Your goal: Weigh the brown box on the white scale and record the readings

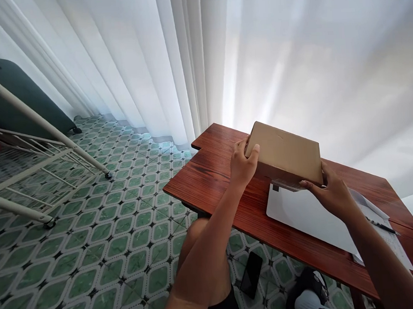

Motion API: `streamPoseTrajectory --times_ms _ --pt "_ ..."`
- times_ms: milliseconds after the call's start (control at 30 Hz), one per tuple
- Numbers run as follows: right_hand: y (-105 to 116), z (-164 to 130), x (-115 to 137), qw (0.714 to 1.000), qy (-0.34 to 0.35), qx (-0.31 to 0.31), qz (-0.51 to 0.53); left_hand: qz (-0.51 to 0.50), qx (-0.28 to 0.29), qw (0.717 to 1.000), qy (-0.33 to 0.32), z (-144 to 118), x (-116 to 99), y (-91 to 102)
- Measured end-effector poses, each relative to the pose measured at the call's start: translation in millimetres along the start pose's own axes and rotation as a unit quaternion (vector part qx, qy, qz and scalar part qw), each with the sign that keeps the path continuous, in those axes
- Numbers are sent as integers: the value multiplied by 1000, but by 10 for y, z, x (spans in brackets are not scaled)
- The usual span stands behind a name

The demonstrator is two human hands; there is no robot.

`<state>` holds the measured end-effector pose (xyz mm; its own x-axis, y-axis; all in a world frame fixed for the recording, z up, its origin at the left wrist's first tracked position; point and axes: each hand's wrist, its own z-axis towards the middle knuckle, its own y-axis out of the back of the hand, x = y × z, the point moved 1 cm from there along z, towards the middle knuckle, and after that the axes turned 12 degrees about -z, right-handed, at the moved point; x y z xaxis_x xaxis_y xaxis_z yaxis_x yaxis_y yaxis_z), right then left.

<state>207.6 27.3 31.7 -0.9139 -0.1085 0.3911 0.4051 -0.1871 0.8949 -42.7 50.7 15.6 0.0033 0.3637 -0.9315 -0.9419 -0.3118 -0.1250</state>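
Both hands clasp a tan box: left grip (244, 164) closed on its left end, right grip (329, 191) closed under its right corner, above the tabletop (214, 172). Risk: fingertip-only hold may let the box (285, 152) slip onto the white sheet (308, 216) beneath the right grip.
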Motion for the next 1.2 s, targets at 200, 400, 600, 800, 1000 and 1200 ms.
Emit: streamPoseTrajectory --times_ms 200,400,600,800,1000,1200 --pt "-247 114 227 998 26 37 47 54 -45 997 11 101 -51 245" --pt "-512 167 336 989 19 76 126 120 -74 990 18 143 -96 385" --pt "-711 161 384 981 5 109 160 197 -89 976 39 186 -87 474" --pt "-765 120 382 978 11 113 174 256 -62 962 71 206 -102 510" --pt "-810 104 389 974 5 125 188 291 -50 952 85 220 -120 525" --pt "-836 88 411 972 11 132 196 342 -49 934 93 221 -119 539"
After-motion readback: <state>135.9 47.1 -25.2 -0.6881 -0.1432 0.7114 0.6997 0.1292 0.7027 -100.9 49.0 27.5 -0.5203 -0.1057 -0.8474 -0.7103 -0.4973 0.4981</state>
